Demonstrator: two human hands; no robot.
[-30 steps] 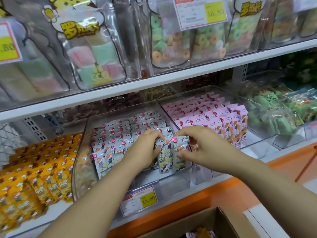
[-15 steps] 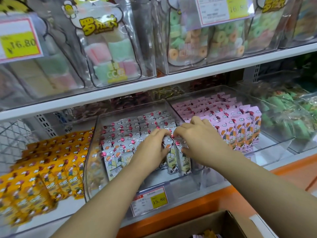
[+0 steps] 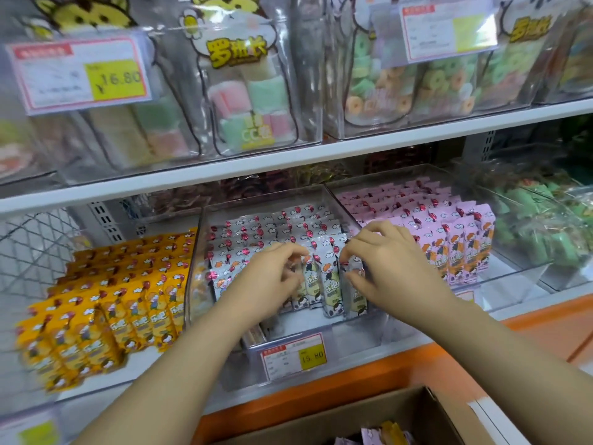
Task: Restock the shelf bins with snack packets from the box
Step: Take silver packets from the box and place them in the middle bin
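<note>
Several pale grey snack packets (image 3: pixel 330 284) are standing upright at the front of the clear plastic bin (image 3: pixel 353 330); your left hand (image 3: pixel 272 281) and right hand (image 3: pixel 385 264) are pinching their tops with curled fingers; the brown cardboard box (image 3: pixel 417 409) is sitting below.

The lower shelf (image 3: pixel 526 295) carried a row of clear bins. The middle bin (image 3: pixel 349 335) held grey packets (image 3: pixel 282 229). At its three o'clock stood a bin (image 3: pixel 510 268) of pink packets (image 3: pixel 417 203), and at nine o'clock stood yellow packets (image 3: pixel 122 293). At twelve o'clock the upper shelf (image 3: pixel 288 162) bore clear tubs (image 3: pixel 308 91) of sweets.
</note>
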